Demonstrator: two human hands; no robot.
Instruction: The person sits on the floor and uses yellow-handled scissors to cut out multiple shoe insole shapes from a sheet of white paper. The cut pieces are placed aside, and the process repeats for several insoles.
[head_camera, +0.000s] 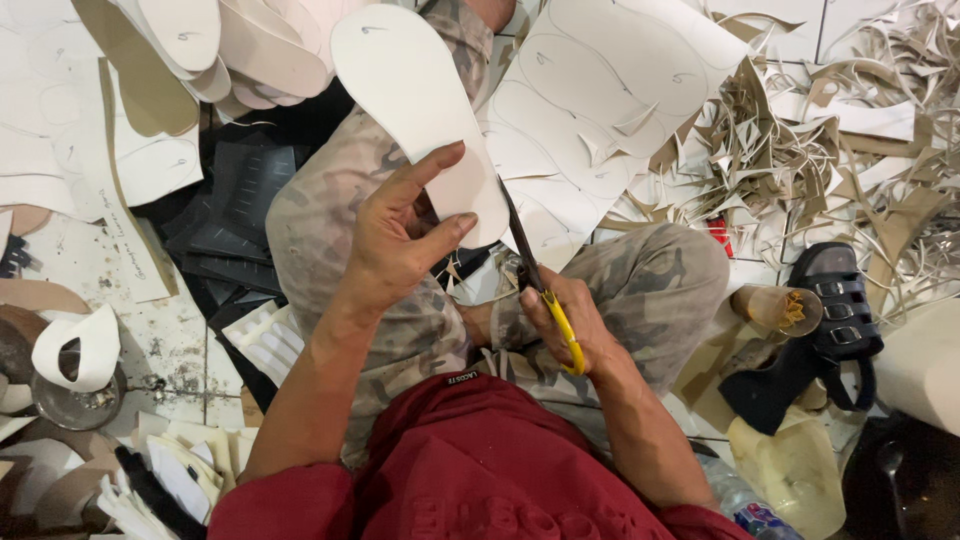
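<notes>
My left hand (400, 240) grips the heel end of a white sole-shaped cutout (410, 90), thumb and fingers pinching it from below. My right hand (565, 325) holds scissors with yellow handles (540, 285); their dark blades run up along the right edge of the cutout's heel. Both hands hover over my lap, which is covered by camouflage trousers (640, 280). A large white sheet (590, 130) with pencilled sole outlines and cut-away gaps lies just beyond the scissors, to the right of the cutout.
A stack of cut white soles (240, 40) lies at the upper left. Heaps of trimmed offcuts (840, 130) cover the floor at the right. A black sandal (835, 310) and a cup (780, 308) sit at the right. Dark sheets (230, 220) lie left of my knee.
</notes>
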